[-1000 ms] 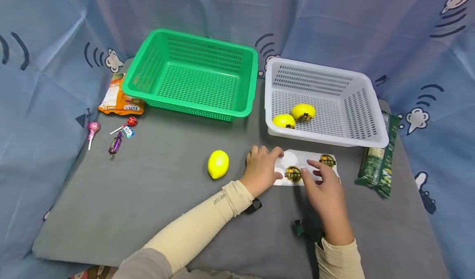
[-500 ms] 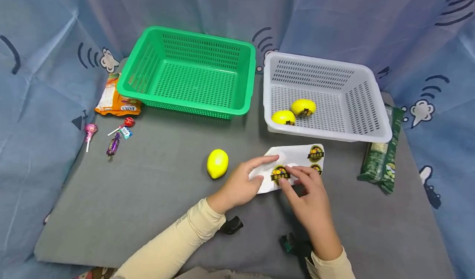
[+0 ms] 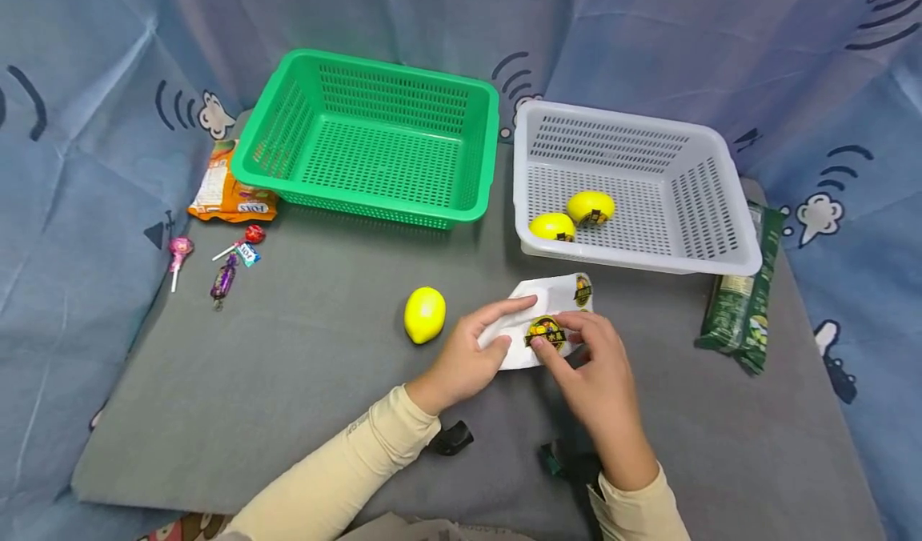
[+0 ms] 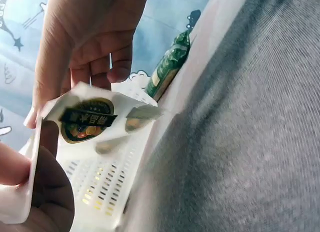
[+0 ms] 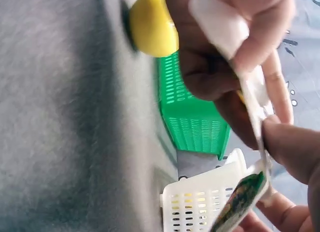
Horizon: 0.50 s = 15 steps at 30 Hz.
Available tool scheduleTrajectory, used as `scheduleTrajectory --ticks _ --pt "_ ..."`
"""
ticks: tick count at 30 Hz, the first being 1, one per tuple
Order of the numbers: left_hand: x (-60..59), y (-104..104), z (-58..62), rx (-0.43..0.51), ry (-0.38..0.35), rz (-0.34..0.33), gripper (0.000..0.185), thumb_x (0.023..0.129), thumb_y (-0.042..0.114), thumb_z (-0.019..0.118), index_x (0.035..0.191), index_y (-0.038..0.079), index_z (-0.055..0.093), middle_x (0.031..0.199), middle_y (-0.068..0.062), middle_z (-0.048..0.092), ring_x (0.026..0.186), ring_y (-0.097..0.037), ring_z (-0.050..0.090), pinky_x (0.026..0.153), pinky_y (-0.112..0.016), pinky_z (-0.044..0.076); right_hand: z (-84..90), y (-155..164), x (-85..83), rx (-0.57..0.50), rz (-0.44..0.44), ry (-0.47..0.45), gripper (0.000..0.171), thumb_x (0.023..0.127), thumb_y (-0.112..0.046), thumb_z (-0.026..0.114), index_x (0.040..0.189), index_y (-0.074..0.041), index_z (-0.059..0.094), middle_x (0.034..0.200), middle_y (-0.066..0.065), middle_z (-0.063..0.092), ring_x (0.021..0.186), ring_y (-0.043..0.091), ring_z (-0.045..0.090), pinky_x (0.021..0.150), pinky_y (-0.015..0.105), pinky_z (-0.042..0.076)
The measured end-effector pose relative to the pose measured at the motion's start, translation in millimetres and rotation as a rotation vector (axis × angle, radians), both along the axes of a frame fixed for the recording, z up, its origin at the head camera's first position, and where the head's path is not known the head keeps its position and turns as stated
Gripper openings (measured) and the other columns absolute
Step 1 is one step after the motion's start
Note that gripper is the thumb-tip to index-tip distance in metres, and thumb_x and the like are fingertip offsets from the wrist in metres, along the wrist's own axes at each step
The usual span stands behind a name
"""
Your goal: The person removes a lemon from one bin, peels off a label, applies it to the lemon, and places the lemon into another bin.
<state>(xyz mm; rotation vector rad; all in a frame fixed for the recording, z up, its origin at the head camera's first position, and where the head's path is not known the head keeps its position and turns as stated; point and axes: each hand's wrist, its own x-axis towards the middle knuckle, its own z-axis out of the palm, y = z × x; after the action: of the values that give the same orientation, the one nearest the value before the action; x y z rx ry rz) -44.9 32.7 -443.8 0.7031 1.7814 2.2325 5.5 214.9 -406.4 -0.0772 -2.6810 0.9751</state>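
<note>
Two hands on white sticker sheet (image 3: 536,317), lifted just above the grey mat between loose lemon (image 3: 424,314) and white basket (image 3: 723,237): left hand (image 3: 468,357) pinches its edge, right hand (image 3: 598,373) pinches a round sticker (image 3: 545,331). Left wrist: sticker (image 4: 86,119) curling off sheet. Right wrist: fingers (image 5: 285,142) pinched on sheet (image 5: 252,86)

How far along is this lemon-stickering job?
Done, it seems: two lemons lie in the white basket, each with a dark label showing. In hand: the left hand holds the sticker sheet off the table while the right hand pinches a round sticker on it. Left: one bare lemon on the grey cloth, and probably its move to the basket.
</note>
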Motion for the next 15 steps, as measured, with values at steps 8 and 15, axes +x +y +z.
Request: scheduleTrajectory --ticks 8,15 --pt "-1.2 2.5 -3.3 -0.288 0.182 0.108 0.062 0.095 -0.008 0.060 0.155 0.009 0.054 0.161 -0.013 0.046 0.150 -0.027 0.040 0.119 -0.047 0.036 16.0 15.9 3.5 -0.166 -0.202 -0.076 0.020 0.092 -0.013 0.085 0.106 -0.004 0.074 0.099 0.001 0.072 0.082 0.004 0.059 0.070 0.014 0.045" --pt "-0.8 -28.6 12.9 -0.710 0.470 0.504 0.063 0.089 0.021 0.086 0.147 0.019 0.062 0.163 -0.018 0.038 0.141 -0.044 0.036 0.102 -0.065 0.033 20.9 19.2 2.2 -0.303 -0.241 -0.203 0.025 0.094 -0.020 0.083 0.107 -0.002 0.072 0.090 -0.012 0.065 0.077 0.008 0.057 0.063 0.018 0.047"
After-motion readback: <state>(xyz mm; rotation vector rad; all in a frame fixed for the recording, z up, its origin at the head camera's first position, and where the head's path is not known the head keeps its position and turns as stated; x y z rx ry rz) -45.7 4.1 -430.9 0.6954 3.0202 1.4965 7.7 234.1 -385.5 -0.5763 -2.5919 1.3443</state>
